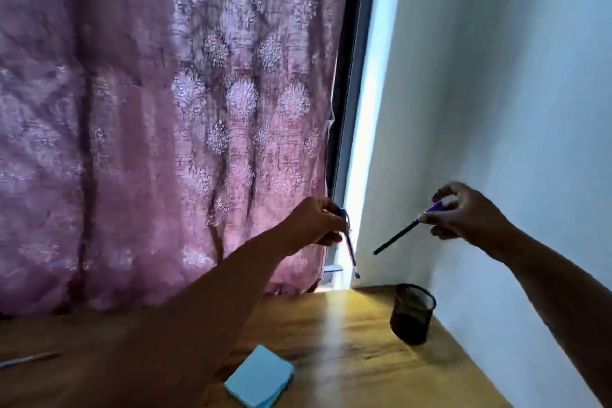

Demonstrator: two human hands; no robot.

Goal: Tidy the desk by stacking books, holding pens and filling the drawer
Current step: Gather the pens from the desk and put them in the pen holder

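Note:
My left hand [314,222] is raised above the wooden desk [337,334] and pinches a purple pen [351,250] that hangs tip down. My right hand [463,212] is also raised, to the right, and pinches a dark pen [397,237] by its purple end; the pen slants down to the left. A black mesh pen holder [412,313] stands on the desk by the wall, below and between both hands. It looks empty from here.
A light-blue pad of sticky notes [260,376] lies on the desk near the front. Another pen [29,359] lies at the far left. A pink curtain [165,109] hangs behind the desk, and a white wall [513,109] borders its right side.

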